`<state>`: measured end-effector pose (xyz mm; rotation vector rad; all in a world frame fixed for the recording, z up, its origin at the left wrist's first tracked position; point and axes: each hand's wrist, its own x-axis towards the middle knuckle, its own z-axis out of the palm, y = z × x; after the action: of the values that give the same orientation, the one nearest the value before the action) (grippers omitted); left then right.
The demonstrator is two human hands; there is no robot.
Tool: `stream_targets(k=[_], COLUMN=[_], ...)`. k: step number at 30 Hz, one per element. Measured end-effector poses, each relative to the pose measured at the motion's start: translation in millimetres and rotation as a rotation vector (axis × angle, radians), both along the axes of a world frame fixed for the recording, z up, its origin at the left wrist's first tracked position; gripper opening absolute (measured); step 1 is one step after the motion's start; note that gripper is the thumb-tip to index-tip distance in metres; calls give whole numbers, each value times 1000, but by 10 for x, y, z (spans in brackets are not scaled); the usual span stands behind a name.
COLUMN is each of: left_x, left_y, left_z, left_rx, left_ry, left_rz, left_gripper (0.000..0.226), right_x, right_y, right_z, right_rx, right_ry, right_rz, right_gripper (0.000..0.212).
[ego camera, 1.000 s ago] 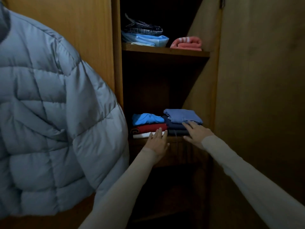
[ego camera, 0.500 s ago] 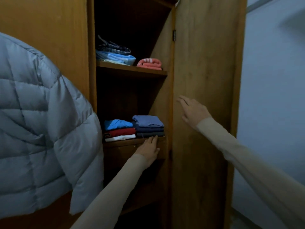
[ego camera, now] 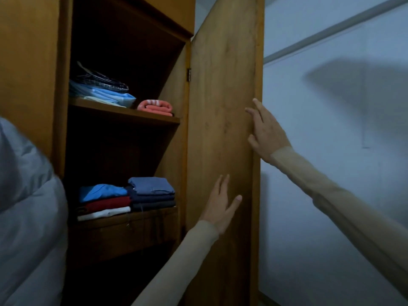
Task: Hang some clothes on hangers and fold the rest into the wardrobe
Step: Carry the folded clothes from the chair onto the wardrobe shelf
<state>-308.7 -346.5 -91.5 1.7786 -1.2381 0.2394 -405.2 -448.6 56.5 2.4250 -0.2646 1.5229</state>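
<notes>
Reaching with fingers spread, the right hand (ego camera: 266, 134) at the tall brown wooden wardrobe door (ego camera: 223, 129)'s outer edge, the left hand (ego camera: 221, 207) lower, the person seems about to swing it shut over the folded clothes (ego camera: 128, 198) stacked inside.

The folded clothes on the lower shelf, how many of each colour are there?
Bright blue: 1
Red: 1
White: 1
Greyish blue, top of the right pile: 1
Dark navy beneath it: 1
Dark grey at the bottom: 1
Total: 6, in 2 piles of 3, as far as the dim light shows.
</notes>
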Motion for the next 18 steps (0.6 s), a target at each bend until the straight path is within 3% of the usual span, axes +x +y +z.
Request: stream_targets(k=[6, 10, 15, 18], left_x=[-95, -119, -106, -192], left_y=[-346, -463, -487, -506], left_z=[80, 12, 8, 15], left_rx=[67, 88, 84, 117], left_ry=[-10, -113, -168, -190], left_rz=[-86, 3, 65, 116], left_gripper=[95, 111, 113, 111], right_x=[-15, -18, -33, 19], right_y=[-136, -197, -163, -109], right_z=[39, 56, 17, -57], right_rx=[402, 537, 563, 569], right_ry=[95, 149, 119, 38], right_rz=[177, 300, 331, 308], right_gripper=[73, 71, 56, 59])
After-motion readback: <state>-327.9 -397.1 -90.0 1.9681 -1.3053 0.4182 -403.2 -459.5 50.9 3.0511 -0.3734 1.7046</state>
